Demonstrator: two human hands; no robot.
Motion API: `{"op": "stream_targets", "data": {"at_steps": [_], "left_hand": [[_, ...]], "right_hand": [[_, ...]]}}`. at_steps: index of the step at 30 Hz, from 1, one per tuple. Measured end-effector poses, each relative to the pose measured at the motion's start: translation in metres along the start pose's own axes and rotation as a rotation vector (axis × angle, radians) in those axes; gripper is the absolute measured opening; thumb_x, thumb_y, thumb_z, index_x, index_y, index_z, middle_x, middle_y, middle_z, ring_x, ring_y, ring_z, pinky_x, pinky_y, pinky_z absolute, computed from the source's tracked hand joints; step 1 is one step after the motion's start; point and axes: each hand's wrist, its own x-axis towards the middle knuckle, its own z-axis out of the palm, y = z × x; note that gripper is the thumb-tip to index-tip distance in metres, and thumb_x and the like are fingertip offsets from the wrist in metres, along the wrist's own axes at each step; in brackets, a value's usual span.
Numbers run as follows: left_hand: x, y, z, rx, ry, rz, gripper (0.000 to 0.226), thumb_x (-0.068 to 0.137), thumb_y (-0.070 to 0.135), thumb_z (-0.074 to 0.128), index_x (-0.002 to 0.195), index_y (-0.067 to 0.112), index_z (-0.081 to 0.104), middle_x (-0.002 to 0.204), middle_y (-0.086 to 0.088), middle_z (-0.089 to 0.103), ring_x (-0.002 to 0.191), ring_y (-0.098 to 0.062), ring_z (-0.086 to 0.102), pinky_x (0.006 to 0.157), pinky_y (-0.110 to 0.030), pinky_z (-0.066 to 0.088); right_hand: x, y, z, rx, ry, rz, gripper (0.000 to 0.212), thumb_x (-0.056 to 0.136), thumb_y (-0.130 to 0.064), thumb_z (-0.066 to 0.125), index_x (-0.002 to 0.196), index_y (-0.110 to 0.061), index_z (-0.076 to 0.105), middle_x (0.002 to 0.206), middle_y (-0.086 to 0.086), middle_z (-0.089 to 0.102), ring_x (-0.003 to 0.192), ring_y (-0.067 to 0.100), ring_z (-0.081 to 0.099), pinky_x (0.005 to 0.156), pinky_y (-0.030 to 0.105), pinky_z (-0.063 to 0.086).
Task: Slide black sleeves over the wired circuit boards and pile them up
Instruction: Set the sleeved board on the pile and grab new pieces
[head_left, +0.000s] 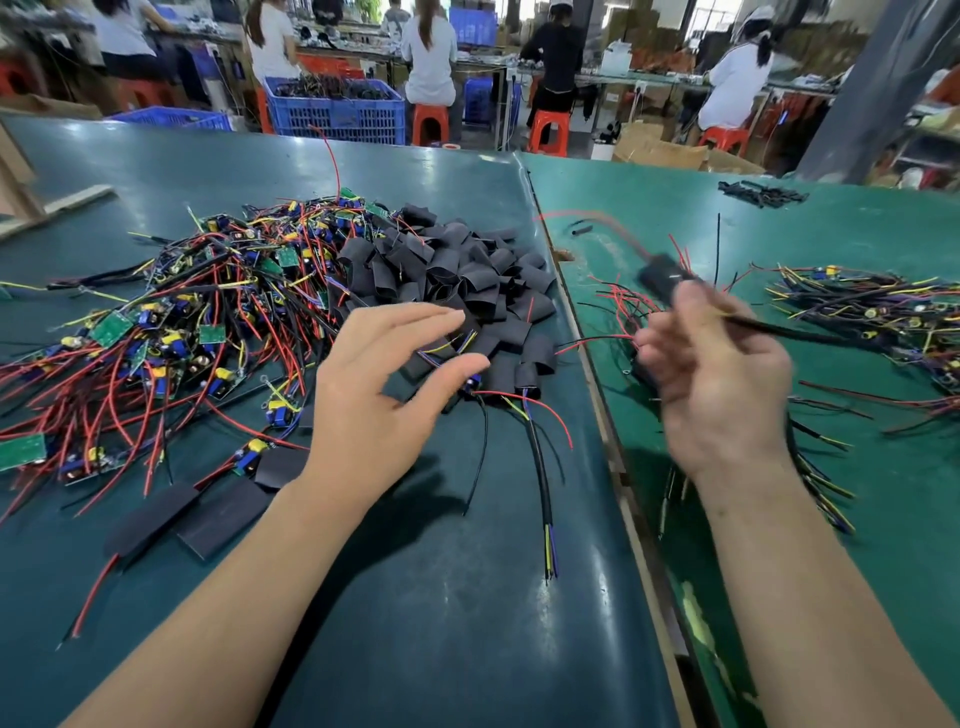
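Fingers (696, 306) of the right hand (722, 384) are pinching the black cable of a sleeved board (662, 275), blurred with motion, above the bright green bench (831, 228) where finished units (862, 312) are lying in a tangle. Across the seam, the left hand (374, 395) is hovering with fingers spread and gripping nothing, just over the heap of black sleeves (457, 270) on the darker bench (467, 597). Judging by this, one unit is being added to the pile and the next move is calling for a fresh sleeve and a bare board from the tangle of boards (171, 322) at left. Sleeves are looking matte, flattened and rubbery; boards are showing green, with yellow and blue parts and thin red, black and yellow wires.
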Motion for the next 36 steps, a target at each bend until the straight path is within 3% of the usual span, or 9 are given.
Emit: {"op": "stream_targets", "data": {"at_steps": [4,8,13,15,18,22,27,31,36], "left_hand": [[-0.001,-0.001,0.001,0.033,-0.021,0.020,0.022,0.091,0.021,0.068,0.104,0.003,0.073,0.102,-0.007,0.068,0.096,-0.023,0.062,0.091,-0.029,0.047],[-0.001,-0.002,0.001,0.031,-0.010,0.040,0.018,0.093,0.017,0.065,0.100,0.003,0.074,0.099,-0.005,0.068,0.094,-0.022,0.061,0.088,-0.032,0.048],[-0.001,-0.006,-0.001,0.041,0.007,0.033,0.013,0.092,0.009,0.065,0.096,0.002,0.074,0.096,-0.006,0.068,0.092,-0.023,0.062,0.087,-0.029,0.047],[-0.001,-0.007,-0.002,0.044,0.003,0.031,0.013,0.091,0.009,0.065,0.095,0.002,0.075,0.096,-0.006,0.068,0.091,-0.023,0.062,0.087,-0.027,0.047],[-0.001,-0.007,-0.002,0.044,-0.012,0.021,0.014,0.090,0.011,0.066,0.095,0.002,0.075,0.097,-0.007,0.068,0.092,-0.024,0.062,0.086,-0.032,0.048],[-0.001,-0.006,-0.002,0.048,-0.054,-0.009,0.014,0.090,0.013,0.067,0.095,0.004,0.075,0.096,-0.004,0.068,0.093,-0.021,0.061,0.085,-0.035,0.049],[-0.002,-0.011,-0.003,0.088,-0.137,-0.124,0.010,0.090,0.015,0.069,0.088,0.009,0.077,0.090,0.002,0.070,0.091,-0.021,0.059,0.085,-0.031,0.047],[-0.002,-0.024,-0.006,0.283,-0.178,-0.175,0.009,0.090,0.018,0.070,0.087,0.012,0.077,0.086,0.000,0.071,0.085,-0.027,0.057,0.082,-0.040,0.046],[0.001,-0.048,-0.019,0.562,-0.143,-0.317,0.014,0.090,0.019,0.067,0.095,0.010,0.076,0.097,-0.011,0.071,0.094,-0.038,0.058,0.083,-0.046,0.048]], "right_hand": [[0.020,-0.005,-0.025,0.046,0.374,-0.027,0.006,0.094,-0.003,0.061,0.090,-0.003,0.057,0.068,0.008,0.065,0.051,0.014,0.065,0.056,0.020,0.055],[0.024,0.001,-0.030,0.011,0.476,0.062,0.017,0.095,-0.002,0.058,0.079,-0.006,0.053,0.074,0.009,0.063,0.049,0.015,0.067,0.054,0.020,0.055],[0.022,0.006,-0.028,-0.008,0.457,0.186,0.002,0.094,-0.006,0.060,0.093,-0.004,0.058,0.075,0.009,0.066,0.047,0.016,0.066,0.044,0.021,0.051],[0.022,0.004,-0.029,-0.032,0.419,0.261,0.003,0.093,-0.012,0.060,0.090,-0.011,0.060,0.073,0.003,0.066,0.042,0.011,0.062,0.038,0.016,0.042],[0.021,-0.002,-0.030,-0.001,0.342,0.355,0.023,0.093,-0.027,0.057,0.072,-0.018,0.056,0.066,-0.002,0.065,0.037,0.007,0.051,0.037,0.011,0.028],[0.021,0.000,-0.030,0.045,0.268,0.439,0.039,0.101,-0.041,0.045,0.073,-0.016,0.058,0.059,-0.003,0.069,0.040,0.006,0.056,0.037,0.010,0.034],[0.021,0.001,-0.028,0.070,0.219,0.420,0.039,0.101,-0.038,0.045,0.071,-0.018,0.058,0.060,-0.003,0.069,0.037,0.005,0.050,0.032,0.013,0.027],[0.017,0.003,-0.023,0.039,0.163,0.412,0.041,0.100,-0.032,0.048,0.063,-0.018,0.057,0.057,-0.002,0.067,0.036,0.006,0.045,0.032,0.013,0.023],[0.009,0.012,-0.011,-0.228,0.094,0.244,0.041,0.098,-0.030,0.053,0.060,-0.013,0.059,0.055,0.004,0.067,0.038,0.010,0.046,0.036,0.014,0.025]]}}
